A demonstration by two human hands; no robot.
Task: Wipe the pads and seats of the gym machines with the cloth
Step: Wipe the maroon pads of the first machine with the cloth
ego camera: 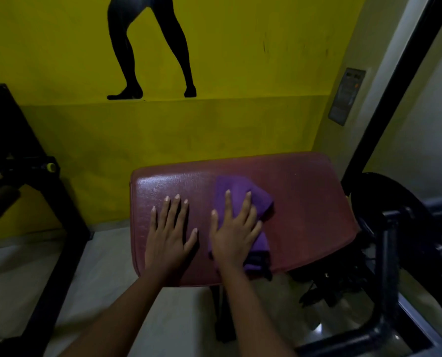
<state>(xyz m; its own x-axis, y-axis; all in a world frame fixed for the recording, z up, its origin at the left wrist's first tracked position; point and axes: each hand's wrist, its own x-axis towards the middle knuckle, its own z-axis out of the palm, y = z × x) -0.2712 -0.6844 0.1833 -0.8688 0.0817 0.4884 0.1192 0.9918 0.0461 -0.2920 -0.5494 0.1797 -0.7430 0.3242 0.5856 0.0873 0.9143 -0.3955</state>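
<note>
A dark red padded seat of a gym machine fills the middle of the view. A folded purple cloth lies on its centre, one end hanging over the near edge. My right hand presses flat on the cloth with fingers spread. My left hand rests flat on the bare pad just left of the cloth, fingers apart, holding nothing.
A yellow wall with a black leg silhouette stands right behind the seat. A black machine frame is at the left. Dark metal bars and a round black weight plate crowd the right. Pale floor lies below.
</note>
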